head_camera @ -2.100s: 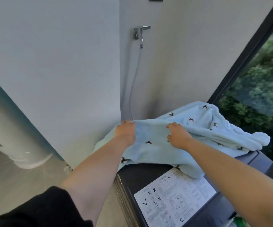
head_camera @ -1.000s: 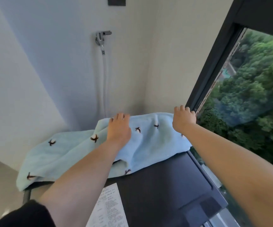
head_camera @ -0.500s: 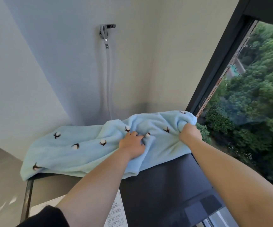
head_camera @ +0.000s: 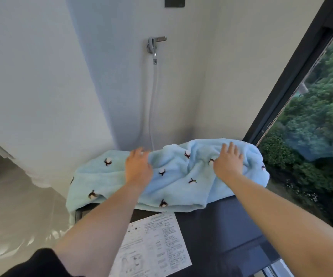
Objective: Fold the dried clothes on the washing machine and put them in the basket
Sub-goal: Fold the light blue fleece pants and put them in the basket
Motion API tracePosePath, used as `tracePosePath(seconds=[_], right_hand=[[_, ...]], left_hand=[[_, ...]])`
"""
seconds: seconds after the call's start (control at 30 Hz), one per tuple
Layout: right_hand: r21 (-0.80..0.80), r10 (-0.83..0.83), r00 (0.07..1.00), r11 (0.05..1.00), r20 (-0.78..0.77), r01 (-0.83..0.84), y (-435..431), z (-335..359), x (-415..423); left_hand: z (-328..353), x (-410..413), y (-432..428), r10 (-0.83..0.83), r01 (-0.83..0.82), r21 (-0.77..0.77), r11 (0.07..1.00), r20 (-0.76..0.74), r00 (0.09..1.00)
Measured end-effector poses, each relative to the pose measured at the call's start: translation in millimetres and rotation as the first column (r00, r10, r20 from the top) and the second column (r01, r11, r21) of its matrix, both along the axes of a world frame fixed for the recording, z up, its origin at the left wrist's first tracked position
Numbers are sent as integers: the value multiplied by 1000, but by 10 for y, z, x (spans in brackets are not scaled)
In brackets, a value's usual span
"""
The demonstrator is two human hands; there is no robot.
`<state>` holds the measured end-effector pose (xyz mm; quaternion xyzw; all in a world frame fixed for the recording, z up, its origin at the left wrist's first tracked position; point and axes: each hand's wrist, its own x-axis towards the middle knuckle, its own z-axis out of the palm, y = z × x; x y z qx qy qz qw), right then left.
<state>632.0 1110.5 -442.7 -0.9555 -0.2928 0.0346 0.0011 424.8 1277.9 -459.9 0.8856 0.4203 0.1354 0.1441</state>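
A light blue towel (head_camera: pixel 179 182) with small dark flower prints lies rumpled across the far part of the dark washing machine top (head_camera: pixel 217 226). My left hand (head_camera: pixel 138 166) rests flat on the towel's middle left, fingers apart and blurred. My right hand (head_camera: pixel 228 161) lies palm down on the bunched right part, fingers spread, gripping nothing. The towel's left end hangs over the machine's left edge. No basket is in view.
A white instruction sheet (head_camera: pixel 155 244) is stuck on the machine's near top. A tap (head_camera: pixel 155 44) with a white hose is on the wall behind. A dark-framed window (head_camera: pixel 287 80) with trees outside bounds the right side. Grey floor lies to the left.
Both hands have let go of the bunched towel folds and now lie flat on it. My left hand moved left, my right hand moved up onto the right heap.
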Motion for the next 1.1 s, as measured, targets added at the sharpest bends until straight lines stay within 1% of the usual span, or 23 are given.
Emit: tracePosePath(seconds=[0.03, 0.07, 0.1, 0.13, 0.17, 0.23, 0.3, 0.4, 0.47, 0.53, 0.63, 0.67, 0.7, 0.73, 0.77, 0.83, 0.87, 0.9, 0.93, 0.97, 1.0, 1.07, 1.1], right_hand=[[26, 76, 997, 997, 6, -76, 135, 2, -190], [54, 153, 988, 987, 19, -154, 243, 7, -373], [79, 226, 974, 971, 24, -227, 344, 21, -568], [92, 290, 957, 952, 20, -291, 462, 23, -776], [78, 338, 941, 938, -5, -337, 554, 18, -957], [36, 379, 921, 925, -93, -377, 717, -20, -1257], [27, 367, 920, 930, -140, -367, 835, -79, -1443], [12, 342, 934, 939, -99, -343, 936, -137, -1562], [5, 325, 944, 946, -61, -325, 967, -149, -1595], [20, 312, 950, 950, 2, -312, 972, -131, -1588], [115, 270, 957, 953, 106, -282, 977, -69, -1570], [139, 252, 960, 953, 120, -268, 980, -54, -1566], [145, 240, 964, 956, 118, -256, 974, -44, -1572], [135, 241, 965, 958, 101, -253, 967, -52, -1598], [116, 258, 963, 957, 77, -265, 955, -74, -1622], [87, 328, 945, 940, 21, -328, 928, -142, -1697], [88, 370, 929, 925, 4, -369, 921, -167, -1734], [97, 408, 913, 909, -7, -405, 920, -178, -1778], [113, 441, 897, 893, -21, -436, 934, -180, -1840], [126, 471, 881, 877, -45, -463, 957, -181, -1915], [129, 498, 863, 864, -82, -486, 987, -187, -1987], [89, 527, 827, 850, -198, -520, 1067, -233, -2150], [49, 520, 815, 849, -255, -526, 1104, -256, -2201]], left_hand=[[-40, -186, 187, 80, -83, -14, 996, -121, 989], [-68, -357, 335, 148, -167, -65, 984, -223, 963], [-93, -519, 466, 199, -244, -130, 961, -288, 937], [-117, -682, 590, 235, -300, -183, 936, -308, 922], [-132, -794, 670, 255, -324, -200, 925, -307, 917], [-150, -929, 775, 301, -360, -162, 919, -300, 905], [-115, -983, 822, 340, -402, -182, 897, -295, 893], [-103, -1037, 915, 313, -371, -217, 903, -261, 913], [-67, -1138, 960, 315, -354, -206, 912, -199, 928], [-34, -1292, 1006, 340, -355, -159, 921, -116, 933], [27, -1585, 1113, 359, -359, -46, 932, 6, 933], [38, -1654, 1145, 373, -372, -35, 928, 25, 928], [26, -1704, 1180, 384, -382, -52, 923, 37, 923], [13, -1747, 1197, 423, -417, -122, 901, 28, 906], [-31, -1774, 1247, 469, -457, -201, 866, 10, 883], [-130, -1843, 1291, 547, -541, -369, 755, -99, 831], [-182, -1881, 1286, 543, -555, -451, 699, -170, 822], [-231, -1923, 1260, 510, -538, -537, 650, -216, 832], [-255, -1972, 1202, 489, -507, -642, 575, -226, 842], [-306, -2024, 1143, 500, -474, -734, 487, -210, 840], [-392, -2060, 1091, 566, -449, -813, 370, -187, 803], [-436, -2114, 1001, 710, -377, -920, 104, -197, 676], [-492, -2131, 1023, 742, -315, -949, 33, -188, 644]])
